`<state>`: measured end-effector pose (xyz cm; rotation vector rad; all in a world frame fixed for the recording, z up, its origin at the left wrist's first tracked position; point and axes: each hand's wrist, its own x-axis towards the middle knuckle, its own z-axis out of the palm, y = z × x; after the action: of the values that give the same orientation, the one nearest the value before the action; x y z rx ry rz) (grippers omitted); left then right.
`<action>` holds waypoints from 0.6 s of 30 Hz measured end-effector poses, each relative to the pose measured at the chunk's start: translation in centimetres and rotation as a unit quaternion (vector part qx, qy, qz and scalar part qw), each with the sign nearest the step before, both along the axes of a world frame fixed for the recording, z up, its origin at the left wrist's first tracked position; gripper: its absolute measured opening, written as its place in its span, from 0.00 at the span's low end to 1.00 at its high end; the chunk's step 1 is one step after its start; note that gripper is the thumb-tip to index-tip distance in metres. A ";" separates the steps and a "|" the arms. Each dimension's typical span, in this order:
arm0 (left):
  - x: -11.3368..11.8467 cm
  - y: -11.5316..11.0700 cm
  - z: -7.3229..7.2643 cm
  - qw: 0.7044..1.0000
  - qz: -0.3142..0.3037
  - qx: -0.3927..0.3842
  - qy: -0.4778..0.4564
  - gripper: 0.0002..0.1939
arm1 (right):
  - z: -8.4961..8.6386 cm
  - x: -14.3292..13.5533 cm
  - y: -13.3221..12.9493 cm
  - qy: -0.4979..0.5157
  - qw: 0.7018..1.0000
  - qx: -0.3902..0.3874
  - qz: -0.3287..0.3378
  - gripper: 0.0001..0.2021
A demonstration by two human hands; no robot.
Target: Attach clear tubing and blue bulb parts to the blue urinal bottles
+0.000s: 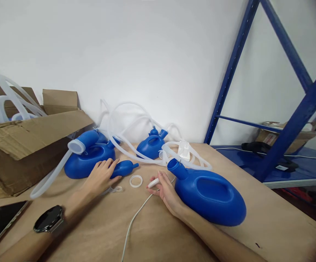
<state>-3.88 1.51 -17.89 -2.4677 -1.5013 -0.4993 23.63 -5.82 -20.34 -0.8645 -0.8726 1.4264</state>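
Observation:
My left hand (pixel 103 175) is closed around a blue plastic cup-shaped piece (pixel 123 168) whose narrow spout points right. In the fingers of my right hand (pixel 166 191) is a small white rounded stick-like piece (pixel 154 182); its exact kind I cannot make out. A thin white cord (pixel 133 219) runs under that hand. Between the hands lies a flat white ring (pixel 136 181). Beside my left fingers rests a small clear plastic piece (pixel 117 189). A large blue urinal bottle (pixel 209 196) with a handle and open neck lies just right of my right hand.
Behind are two more blue bottles, one at left (pixel 78 167) and one by the wall (pixel 148 147), with looping clear tubes (pixel 125 143). A cardboard box (pixel 38 145) of tubing stands left, near a phone (pixel 2 222). Blue shelving (pixel 234 65) rises at right.

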 end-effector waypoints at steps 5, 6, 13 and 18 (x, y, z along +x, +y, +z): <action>0.1 -2.0 2.0 0.974 -0.028 -0.007 -0.225 0.33 | 0.1 0.0 0.0 -0.004 1.000 0.021 0.008 0.25; 0.4 -2.4 2.4 0.958 -0.030 0.016 -0.285 0.36 | 0.2 0.0 0.1 -0.007 1.000 0.027 0.005 0.25; 3.5 -5.9 4.4 0.912 -0.133 0.108 -0.372 0.37 | -0.4 -0.3 0.4 -0.014 0.998 0.058 -0.004 0.30; 6.1 -7.2 4.0 0.927 -0.298 0.003 -0.228 0.39 | -0.9 -0.7 -0.2 -0.038 0.996 0.079 -0.011 0.33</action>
<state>2.17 -5.67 -13.88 -2.9184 -0.8083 -1.2490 22.90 -5.97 -21.22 -0.8091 -1.0174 1.2939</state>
